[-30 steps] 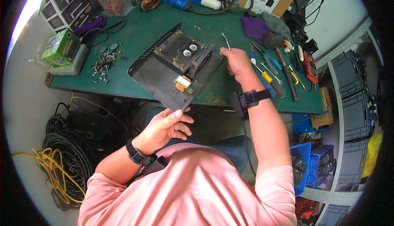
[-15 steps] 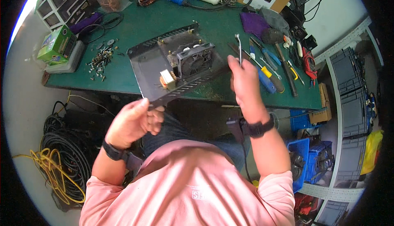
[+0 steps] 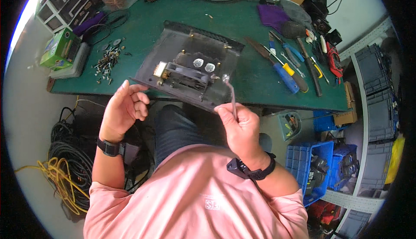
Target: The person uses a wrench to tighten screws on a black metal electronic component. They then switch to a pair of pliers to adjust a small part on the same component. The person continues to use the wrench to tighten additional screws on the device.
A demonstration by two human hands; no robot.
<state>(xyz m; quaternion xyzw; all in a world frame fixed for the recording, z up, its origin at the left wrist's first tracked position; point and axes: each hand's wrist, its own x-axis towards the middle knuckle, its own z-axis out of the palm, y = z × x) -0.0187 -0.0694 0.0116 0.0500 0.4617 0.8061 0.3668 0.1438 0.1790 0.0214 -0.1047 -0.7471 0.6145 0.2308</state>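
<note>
A black metal chassis panel (image 3: 156, 50) with slotted edges lies tilted at the near edge of the bench. On it are a black fan (image 3: 186, 77) standing on edge, a small transformer (image 3: 160, 69), two round silver-topped parts (image 3: 198, 63) and several brass standoffs. My right hand (image 3: 241, 126) is closed around a silver wrench (image 3: 232, 92), its head pointing up over the panel's right side. The right thumb and fingertips are at the panel's near corner. By the near left corner is my left hand (image 3: 123, 109), fingers loosely curled, thumb apart, holding nothing.
Loose screws (image 3: 108, 61) are piled at the bench's left, beside a green box (image 3: 60, 48). To the right lie screwdrivers (image 3: 284, 77), pliers (image 3: 291, 50), a hammer (image 3: 307, 63) and a purple cloth (image 3: 272, 17). Blue crates (image 3: 299, 161) stand below; coiled cables (image 3: 71, 152) lie at lower left.
The panel has turned clockwise on the bench. My right hand, with the wrench, has moved left and nearer to the panel's near corner. My left hand has come off the panel's edge.
</note>
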